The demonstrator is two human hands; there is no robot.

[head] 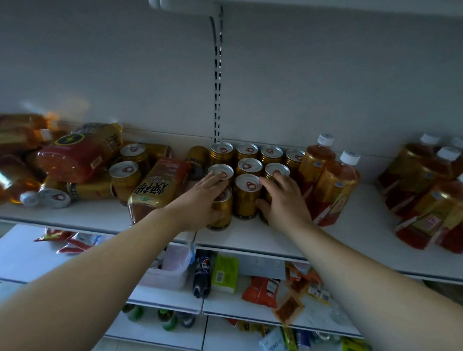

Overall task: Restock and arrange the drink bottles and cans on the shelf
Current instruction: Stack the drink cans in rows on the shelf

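Several upright gold cans with silver lids [246, 194] stand in tidy rows at the middle of the white shelf [249, 237]. My left hand [200, 200] wraps around the front-left gold can [223, 214], fingers reaching over the can behind it. On the block's right side my right hand [284, 200] grips the front-right can, which it mostly hides. Two upright amber tea bottles [332, 189] with white caps stand just right of the cans. On the left lies a jumbled pile of bottles [79, 154] and loose cans [125, 179], with one gold-labelled bottle [156, 188] leaning by my left wrist.
More amber bottles [434, 193] stand grouped at the far right of the shelf. A slotted upright [218, 77] runs up the back wall. Lower shelves hold snack packets [263, 292], a dark soda bottle [202, 274], a green pack [224, 273] and green-capped bottles.
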